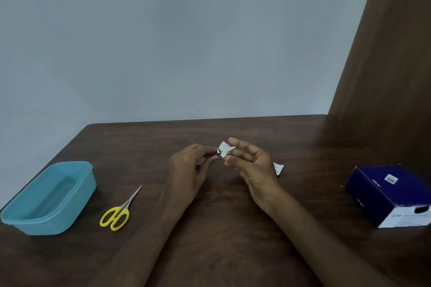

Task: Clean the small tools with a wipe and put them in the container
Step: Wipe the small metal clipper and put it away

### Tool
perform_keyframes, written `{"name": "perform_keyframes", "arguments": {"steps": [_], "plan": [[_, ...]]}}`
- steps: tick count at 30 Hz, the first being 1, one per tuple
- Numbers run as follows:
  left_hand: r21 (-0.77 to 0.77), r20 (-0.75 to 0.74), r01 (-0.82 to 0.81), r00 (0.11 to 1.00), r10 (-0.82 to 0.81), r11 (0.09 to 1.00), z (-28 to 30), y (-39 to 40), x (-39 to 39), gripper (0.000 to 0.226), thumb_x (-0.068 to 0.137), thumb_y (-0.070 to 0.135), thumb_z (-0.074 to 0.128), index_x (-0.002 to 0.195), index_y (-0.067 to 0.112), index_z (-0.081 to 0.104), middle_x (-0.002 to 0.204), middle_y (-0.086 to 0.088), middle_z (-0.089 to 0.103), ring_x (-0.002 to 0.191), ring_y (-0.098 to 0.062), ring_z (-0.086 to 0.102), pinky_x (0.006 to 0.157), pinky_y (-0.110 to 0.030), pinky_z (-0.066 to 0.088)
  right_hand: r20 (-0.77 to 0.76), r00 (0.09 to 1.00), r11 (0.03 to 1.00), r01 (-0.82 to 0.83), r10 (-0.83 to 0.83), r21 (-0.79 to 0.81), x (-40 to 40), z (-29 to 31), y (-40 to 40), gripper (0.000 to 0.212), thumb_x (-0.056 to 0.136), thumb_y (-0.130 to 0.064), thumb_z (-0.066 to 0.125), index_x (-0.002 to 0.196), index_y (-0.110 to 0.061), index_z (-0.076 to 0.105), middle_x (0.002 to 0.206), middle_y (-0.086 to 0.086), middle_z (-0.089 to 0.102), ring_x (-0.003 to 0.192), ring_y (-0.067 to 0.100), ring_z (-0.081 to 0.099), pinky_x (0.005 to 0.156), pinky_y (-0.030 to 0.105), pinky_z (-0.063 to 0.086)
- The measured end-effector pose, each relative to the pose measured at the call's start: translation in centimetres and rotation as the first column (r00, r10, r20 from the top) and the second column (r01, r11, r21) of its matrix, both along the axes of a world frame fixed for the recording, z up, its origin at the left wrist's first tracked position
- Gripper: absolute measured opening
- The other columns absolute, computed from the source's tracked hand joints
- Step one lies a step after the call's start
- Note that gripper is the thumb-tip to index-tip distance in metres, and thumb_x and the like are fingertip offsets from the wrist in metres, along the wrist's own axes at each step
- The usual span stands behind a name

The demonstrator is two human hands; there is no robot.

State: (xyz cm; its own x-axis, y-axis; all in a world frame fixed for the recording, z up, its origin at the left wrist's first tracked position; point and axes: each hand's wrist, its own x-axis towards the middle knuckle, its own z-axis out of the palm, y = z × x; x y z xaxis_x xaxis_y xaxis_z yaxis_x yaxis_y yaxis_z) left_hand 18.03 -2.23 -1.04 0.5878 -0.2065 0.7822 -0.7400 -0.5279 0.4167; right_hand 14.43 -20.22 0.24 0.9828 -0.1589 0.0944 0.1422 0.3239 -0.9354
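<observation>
Above the middle of the brown table, my left hand (191, 170) pinches a small metal tool (217, 152); only its shiny tip shows past my fingers. My right hand (250, 165) pinches a small white wipe (225, 148) against that tip. Small scissors with yellow handles (117, 213) lie on the table to the left, blades pointing away from me. Further left stands a teal plastic container (50, 198), lidless and with nothing visible inside it.
A torn white wrapper (278, 168) lies on the table just behind my right hand. A dark blue cardboard box (389, 193) sits at the right edge. A brown curtain (384, 65) hangs at the back right. A grey wall runs behind the table (221, 228).
</observation>
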Motion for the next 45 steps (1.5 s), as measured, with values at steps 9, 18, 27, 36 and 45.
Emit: {"name": "perform_keyframes", "arguments": {"steps": [9, 18, 27, 36, 45], "plan": [[0.013, -0.013, 0.034, 0.999, -0.034, 0.999, 0.4, -0.2, -0.6, 0.011, 0.093, 0.013, 0.084, 0.103, 0.017, 0.082, 0.098, 0.009, 0.078, 0.085, -0.002, 0.07, 0.073, -0.012, 0.057, 0.043, 0.998, 0.996, 0.043, -0.04, -0.081, -0.1, -0.2, -0.3, 0.041, 0.084, 0.005, 0.083, 0.12, -0.011, 0.073, 0.076, -0.004, 0.078, 0.071, 0.003, 0.071, 0.074, 0.016, 0.055], [0.026, -0.001, 0.051, 0.999, -0.051, 0.998, 0.3, -0.1, -0.5, 0.01, 0.093, 0.013, 0.084, 0.102, 0.017, 0.081, 0.099, 0.009, 0.077, 0.087, -0.002, 0.07, 0.072, -0.017, 0.06, -0.011, 0.991, 0.991, 0.131, -0.131, -0.036, 0.4, -0.2, -0.4, 0.023, 0.084, -0.01, 0.088, 0.105, -0.011, 0.08, 0.093, 0.006, 0.083, 0.068, 0.009, 0.066, 0.065, 0.021, 0.055], [0.077, 0.008, 0.055, 0.998, -0.056, 0.996, 0.1, 0.0, -0.4, 0.008, 0.095, 0.016, 0.083, 0.102, 0.017, 0.079, 0.098, 0.01, 0.076, 0.087, -0.002, 0.07, 0.074, -0.027, 0.061, -0.068, 0.996, 0.999, 0.051, -0.051, 0.004, 0.7, -0.5, -0.4, 0.006, 0.09, -0.014, 0.083, 0.094, -0.01, 0.082, 0.083, 0.007, 0.074, 0.064, 0.01, 0.061, 0.075, 0.035, 0.052], [0.099, 0.023, 0.067, 0.997, -0.07, 0.993, 0.1, -0.1, -0.4, 0.01, 0.094, 0.011, 0.083, 0.104, 0.014, 0.079, 0.1, 0.006, 0.077, 0.089, -0.007, 0.072, 0.078, -0.025, 0.059, -0.093, 0.995, 0.999, 0.043, -0.041, 0.01, 0.7, -0.2, -1.1, 0.006, 0.087, -0.01, 0.084, 0.09, -0.006, 0.081, 0.085, 0.011, 0.075, 0.066, 0.012, 0.06, 0.067, 0.028, 0.053], [0.08, 0.033, 0.063, 0.997, -0.066, 0.995, 0.2, -0.1, -0.3, 0.009, 0.096, 0.012, 0.081, 0.105, 0.013, 0.08, 0.102, 0.005, 0.078, 0.091, -0.008, 0.073, 0.082, -0.023, 0.058, -0.065, 0.996, 0.999, 0.052, -0.053, -0.004, 0.7, 0.2, -1.7, 0.003, 0.088, -0.005, 0.082, 0.09, -0.003, 0.08, 0.081, 0.008, 0.076, 0.063, 0.01, 0.059, 0.06, 0.021, 0.054]]}}
